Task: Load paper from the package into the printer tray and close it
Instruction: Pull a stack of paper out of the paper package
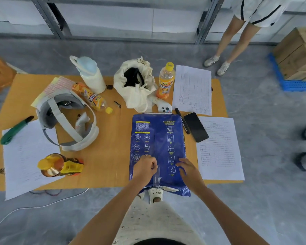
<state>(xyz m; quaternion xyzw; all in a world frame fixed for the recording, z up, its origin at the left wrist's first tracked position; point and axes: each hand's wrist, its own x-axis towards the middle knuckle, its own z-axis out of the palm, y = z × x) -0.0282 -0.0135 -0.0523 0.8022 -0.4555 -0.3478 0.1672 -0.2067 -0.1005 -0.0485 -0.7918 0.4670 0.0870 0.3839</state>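
Observation:
A blue paper package (157,138) with yellow and white print lies flat on the wooden table (104,165), its near end hanging over the front edge. A strip of white shows at that torn near end (168,188). My left hand (145,167) rests on the wrapper's near left part with fingers curled, pinching at its centre seam. My right hand (185,169) lies on the near right part, fingers spread and pressing the wrapper. No printer or tray is in view.
A black phone (195,127) and a marker (182,121) lie right of the package, printed sheets (219,147) beyond. A white headset (67,124), drink bottles (165,82), a cloth bag (134,87), a jug (90,75) and a green knife (14,129) crowd the table. A person's legs (231,41) stand behind.

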